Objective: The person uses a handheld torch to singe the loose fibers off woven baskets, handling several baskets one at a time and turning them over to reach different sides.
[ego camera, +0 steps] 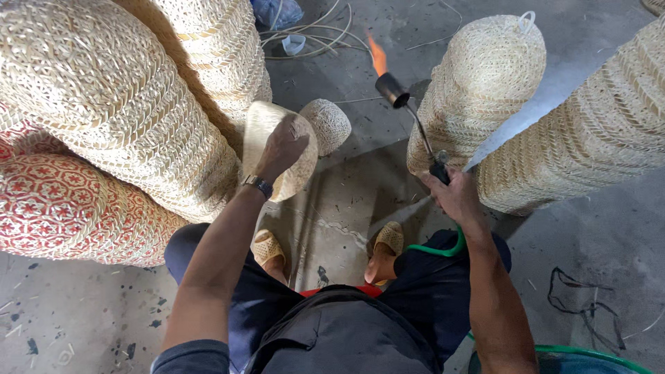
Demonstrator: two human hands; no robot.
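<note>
- Woven straw is everywhere around an open flame [377, 55], which burns at the torch [415, 121] head in the upper middle of the frame.
- Right hand [454, 194] is clenched around the torch grip at centre right; a green hose [440, 249] runs from it past the knee.
- Left hand [282, 147] grips a pale woven basket [267, 131] at centre, fingers curled over its rim, tilting it up.
- Risk, as I judge it: the flame sits near the tall stack [485, 83] at upper right; a small drift of the wrist could scorch or light it.
- Holding the flame too long on the basket could char it, or burn the fingers on its rim.
- Loose strands [312, 38] on the floor at the top could catch too.
- Hose near the sandalled foot [388, 242] could snag and jerk the torch.
- Hidden: the right fingertips and any valve, the basket's inside, the gas bottle; the left stacks [104, 104] are cut off by the frame.
</note>
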